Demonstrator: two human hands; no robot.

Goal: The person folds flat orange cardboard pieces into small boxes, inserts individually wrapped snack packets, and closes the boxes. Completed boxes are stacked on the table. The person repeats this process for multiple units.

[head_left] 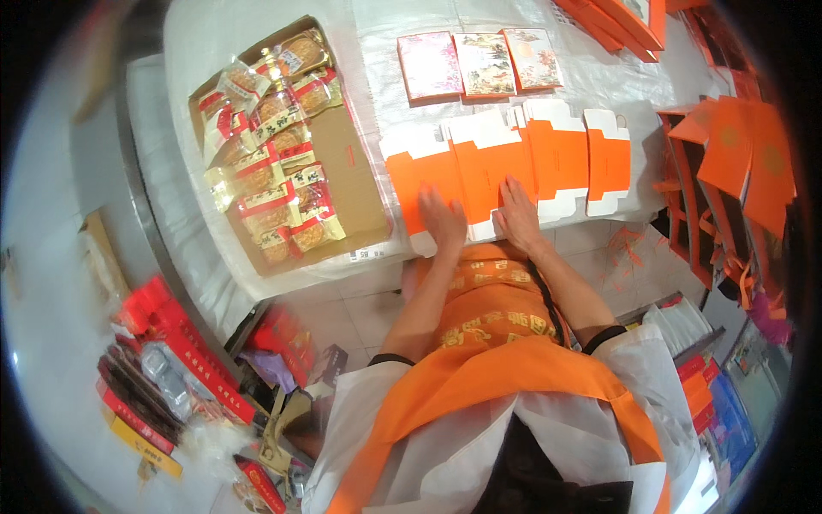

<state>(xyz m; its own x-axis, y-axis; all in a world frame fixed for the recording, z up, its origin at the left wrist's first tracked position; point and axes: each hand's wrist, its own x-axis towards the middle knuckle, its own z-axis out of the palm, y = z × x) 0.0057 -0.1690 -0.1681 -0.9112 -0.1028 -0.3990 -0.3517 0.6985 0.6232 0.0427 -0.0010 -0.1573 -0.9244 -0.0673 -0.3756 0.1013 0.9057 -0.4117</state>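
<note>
From my remote view, my right hand (pixel 518 214) lies loosely open on flat orange cartons (pixel 486 167) near the bench's (pixel 616 86) edge; blurred left hand (pixel 443 220), grip untellable; uneven pressure could skew them

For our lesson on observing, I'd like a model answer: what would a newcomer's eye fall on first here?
Probably the bright orange box blanks, lying flat along the table's near side, with the left hand and right hand over them. Next, the wrapped pastries in the shallow cardboard box to their left.
</note>
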